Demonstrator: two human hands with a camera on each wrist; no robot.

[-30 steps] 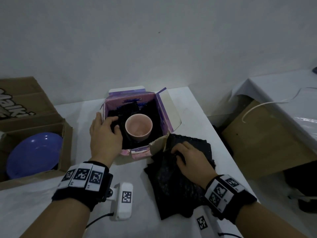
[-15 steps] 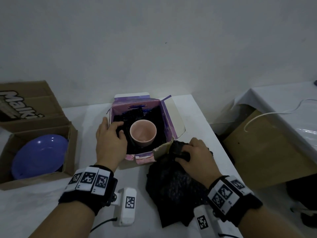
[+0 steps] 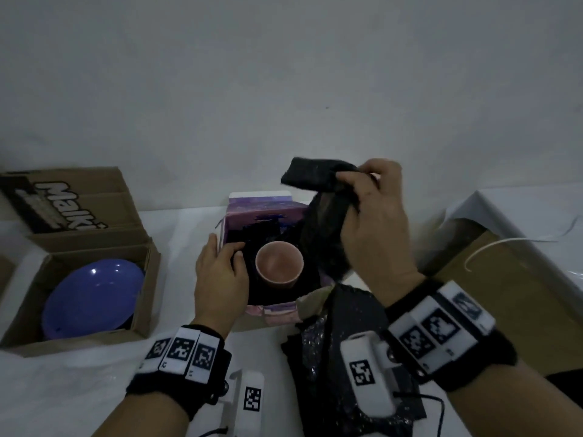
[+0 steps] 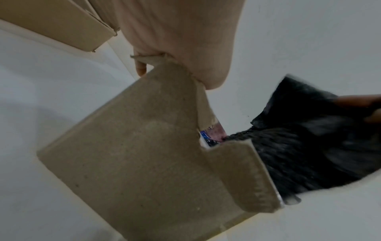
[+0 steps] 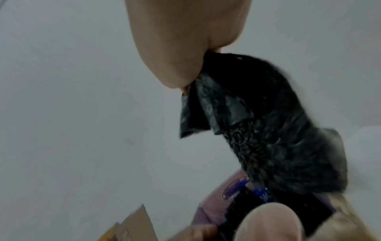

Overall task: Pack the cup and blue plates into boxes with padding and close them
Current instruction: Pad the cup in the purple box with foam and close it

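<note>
A pink cup (image 3: pixel 279 266) stands upright in the open purple box (image 3: pixel 262 209), with black padding around it. My left hand (image 3: pixel 225 250) grips the box's left wall, thumb outside, fingers inside on the padding. My right hand (image 3: pixel 353 184) holds a black padding sheet (image 3: pixel 315 178) raised above the box's right side; its lower part hangs beside the cup. In the right wrist view the padding sheet (image 5: pixel 278 138) dangles from the fingers above the box. A blue plate (image 3: pixel 91 298) lies in the brown cardboard box (image 3: pixel 145 279) at the left.
A pile of black padding sheets (image 3: pixel 334 357) lies on the white table (image 3: pixel 63 389) in front of the purple box. The cardboard box's lid (image 3: pixel 79 200) stands open toward the wall. At the right is a second covered table (image 3: pixel 520 209) with a white cable (image 3: pixel 504 241).
My right hand has lifted one black sheet off the pile and carried it up over the purple box. My left hand has stayed on the box's left wall.
</note>
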